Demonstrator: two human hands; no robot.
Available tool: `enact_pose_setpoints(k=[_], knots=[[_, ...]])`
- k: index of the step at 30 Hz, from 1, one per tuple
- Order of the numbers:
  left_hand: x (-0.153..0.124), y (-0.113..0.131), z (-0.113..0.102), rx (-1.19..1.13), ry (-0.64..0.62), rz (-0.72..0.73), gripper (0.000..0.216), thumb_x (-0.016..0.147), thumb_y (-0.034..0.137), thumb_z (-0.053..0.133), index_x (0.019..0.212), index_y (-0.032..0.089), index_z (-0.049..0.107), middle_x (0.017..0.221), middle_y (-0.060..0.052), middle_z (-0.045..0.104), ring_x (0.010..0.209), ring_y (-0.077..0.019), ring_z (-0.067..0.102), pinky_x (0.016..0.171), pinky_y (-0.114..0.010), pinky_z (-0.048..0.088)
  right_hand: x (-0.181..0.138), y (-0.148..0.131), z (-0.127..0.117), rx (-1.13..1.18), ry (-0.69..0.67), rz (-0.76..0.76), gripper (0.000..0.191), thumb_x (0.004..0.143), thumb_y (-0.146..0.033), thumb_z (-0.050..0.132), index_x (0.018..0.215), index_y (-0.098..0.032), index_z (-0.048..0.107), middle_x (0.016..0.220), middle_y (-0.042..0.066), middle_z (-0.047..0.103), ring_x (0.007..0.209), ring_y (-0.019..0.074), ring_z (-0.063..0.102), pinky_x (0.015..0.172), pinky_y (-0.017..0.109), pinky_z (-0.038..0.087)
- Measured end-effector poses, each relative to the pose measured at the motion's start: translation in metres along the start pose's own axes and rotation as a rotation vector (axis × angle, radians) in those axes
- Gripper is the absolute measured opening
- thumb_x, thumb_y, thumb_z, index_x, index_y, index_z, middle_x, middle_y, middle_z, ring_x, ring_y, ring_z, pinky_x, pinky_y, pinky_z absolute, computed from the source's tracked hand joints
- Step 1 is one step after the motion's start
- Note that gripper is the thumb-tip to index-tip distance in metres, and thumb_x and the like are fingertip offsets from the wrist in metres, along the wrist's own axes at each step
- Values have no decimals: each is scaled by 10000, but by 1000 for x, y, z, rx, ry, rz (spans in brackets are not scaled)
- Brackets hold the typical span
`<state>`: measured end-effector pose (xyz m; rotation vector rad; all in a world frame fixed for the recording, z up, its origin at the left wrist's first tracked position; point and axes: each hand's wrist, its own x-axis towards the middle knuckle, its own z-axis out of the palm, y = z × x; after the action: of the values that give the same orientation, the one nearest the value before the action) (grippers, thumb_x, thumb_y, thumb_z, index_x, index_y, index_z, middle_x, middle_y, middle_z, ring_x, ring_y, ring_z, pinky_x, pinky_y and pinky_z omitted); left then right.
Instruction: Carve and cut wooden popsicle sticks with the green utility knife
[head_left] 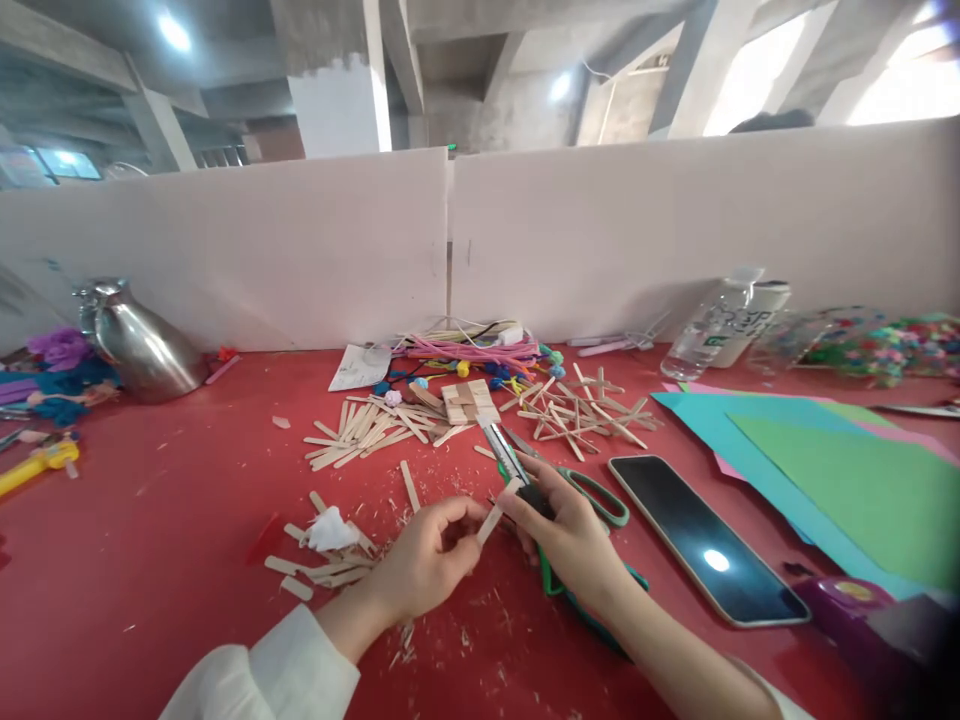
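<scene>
At the near middle of the red table [150, 560], the left hand [424, 565] pinches the near end of a short wooden stick [493, 518] between thumb and fingertips, the stick slanting up to the right. The right hand [574, 540] is just beside it, clenched around the dark body of a utility knife [504, 455] whose metal blade points to the far side. The stick's far end reaches the knife at the right hand's fingers; whether the two touch is hard to tell. Green-handled scissors [604, 500] lie flat under and to the right of that hand. To the right of them a smartphone [705, 540] rests face up, and beyond it sheets of coloured paper [832, 480] overlap. Left of the left hand sit cut stick pieces and a white crumpled tissue [330, 530], with wood shavings scattered around. Farther back lie a loose pile of craft sticks [367, 432], a cluster of crossed sticks [585, 410] and a bundle of pipe cleaners [472, 350]. A metal kettle [139, 345] stands at the far left and a clear plastic bottle [709, 325] at the far right, against the white partition [300, 250].
</scene>
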<state>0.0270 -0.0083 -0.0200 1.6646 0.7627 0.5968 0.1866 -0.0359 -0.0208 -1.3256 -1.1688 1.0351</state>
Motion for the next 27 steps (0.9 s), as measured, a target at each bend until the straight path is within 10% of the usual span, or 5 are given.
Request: enact_pose_setpoints(k=[9,15,27], knots=[[-1,-4,-4,-41,267,-28,161,810,331,492,819,172,515,660,25,513,552,-87,449,536,-199,369,-9,1,-3,-261,70,-146,499,826,-388,461,1269,-173,384,714,3,623,464,106,533,427,228,454],[0,-6,-11,-14,451,14,216,822,365,484,839,156,535,705,-7,554,610,-109,489,587,-218,399,-23,-1,-9,-594,-67,-434,412,843,-254,434,1250,-193,451,1146,75,615,1017,185,588,814,275,494],[-2,-3,-11,-36,526,21,207,831,357,473,853,157,521,708,-8,558,576,-99,458,551,-216,389,-25,-2,-8,-697,-104,-521,421,830,-178,412,1246,-186,475,1035,87,665,874,159,649,718,262,537]])
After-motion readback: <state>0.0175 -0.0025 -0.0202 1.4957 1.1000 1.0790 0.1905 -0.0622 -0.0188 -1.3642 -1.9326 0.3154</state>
